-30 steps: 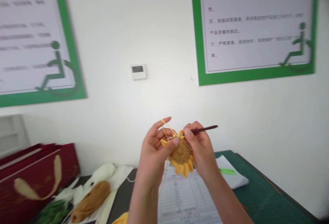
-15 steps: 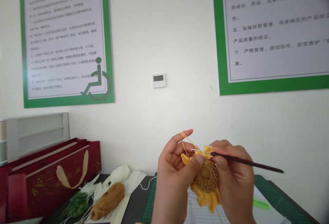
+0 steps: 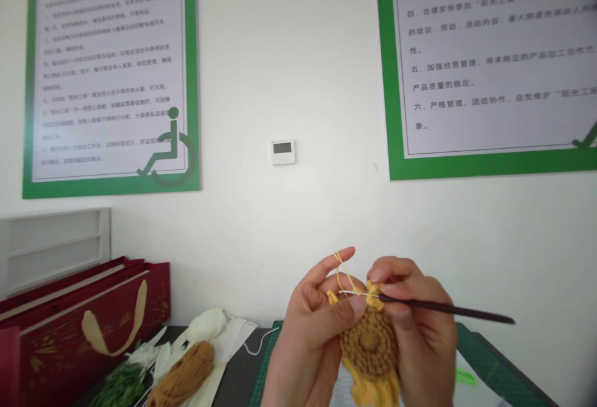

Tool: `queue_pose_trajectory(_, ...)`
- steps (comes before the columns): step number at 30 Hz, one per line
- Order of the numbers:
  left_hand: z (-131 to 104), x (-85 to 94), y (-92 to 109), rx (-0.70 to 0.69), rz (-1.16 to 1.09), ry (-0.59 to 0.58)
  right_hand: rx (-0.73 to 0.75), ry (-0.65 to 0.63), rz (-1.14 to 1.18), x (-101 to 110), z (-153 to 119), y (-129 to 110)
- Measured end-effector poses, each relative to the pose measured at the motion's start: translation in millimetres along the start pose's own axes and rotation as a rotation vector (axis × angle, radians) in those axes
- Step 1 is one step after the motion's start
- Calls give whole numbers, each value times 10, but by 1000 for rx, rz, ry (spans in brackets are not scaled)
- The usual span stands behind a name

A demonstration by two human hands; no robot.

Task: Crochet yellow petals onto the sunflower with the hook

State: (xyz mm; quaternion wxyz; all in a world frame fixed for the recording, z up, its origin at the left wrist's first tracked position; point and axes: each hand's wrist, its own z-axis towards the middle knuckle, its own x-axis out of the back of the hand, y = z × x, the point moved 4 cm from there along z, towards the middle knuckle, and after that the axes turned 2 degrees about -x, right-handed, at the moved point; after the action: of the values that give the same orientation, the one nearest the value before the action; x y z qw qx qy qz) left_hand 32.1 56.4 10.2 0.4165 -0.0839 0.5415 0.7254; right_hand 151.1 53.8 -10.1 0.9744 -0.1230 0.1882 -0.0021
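Between both hands is a crocheted flower [image 3: 370, 338] with a round brown centre and yellow petals. My left hand [image 3: 317, 320] pinches its upper left edge with the thumb. Yellow yarn [image 3: 342, 264] loops over the raised left index finger and runs down to the work. My right hand [image 3: 420, 326] grips a crochet hook [image 3: 443, 307] with a dark handle, its fingers also against the flower's upper right edge. The hook's metal tip points left, passing by the yellow stitches at the top. Parts of the petals are hidden behind the hands.
On the dark table at left lie a brown yarn skein [image 3: 184, 376], white yarn [image 3: 205, 326] and green yarn [image 3: 121, 385]. Red gift bags [image 3: 116, 326] stand beside them. Under the hands are papers and a green cutting mat [image 3: 494, 357], with a bright green object [image 3: 465, 377].
The flower and both hands sit slightly lower, and the brown centre now faces the camera more fully. The hook lies flatter. The whole view has shifted a little.
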Motion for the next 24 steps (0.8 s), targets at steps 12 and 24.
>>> queue_pose_trajectory(12,-40,2,60,-8,25,-27,-432,-161,300,35,63,169)
queue_pose_trajectory(24,-105,-10,78,-113,149,-18,-350,-148,320,39,31,156)
